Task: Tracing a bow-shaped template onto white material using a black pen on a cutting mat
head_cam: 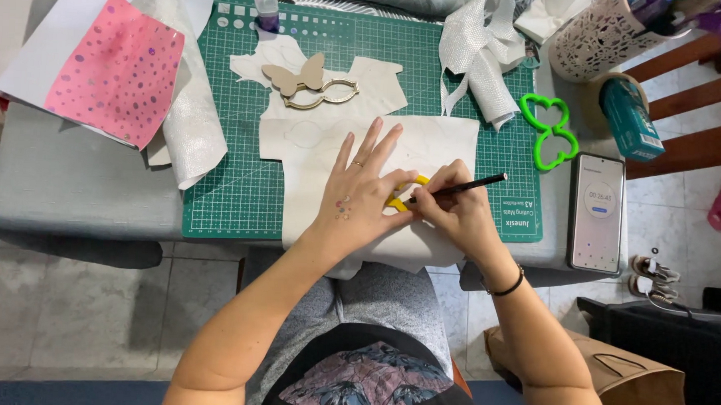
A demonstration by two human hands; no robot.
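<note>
My left hand (362,193) lies flat, fingers spread, on a yellow stencil (401,197) that rests on a sheet of cream fabric (378,151). Most of the stencil is hidden under my hands. My right hand (448,207) grips a black pencil (469,185), its tip down at the stencil's edge. The fabric lies over a green cutting mat (241,182) on a grey table.
A wooden butterfly shape (297,76) and a metal outline sit on the mat's far side, a green butterfly-shaped stencil (548,129) at right. A phone (598,211) lies near the right edge. Pink dotted sheet (117,66), silver ribbon (481,55), a patterned cup (594,35), a glue bottle (266,6).
</note>
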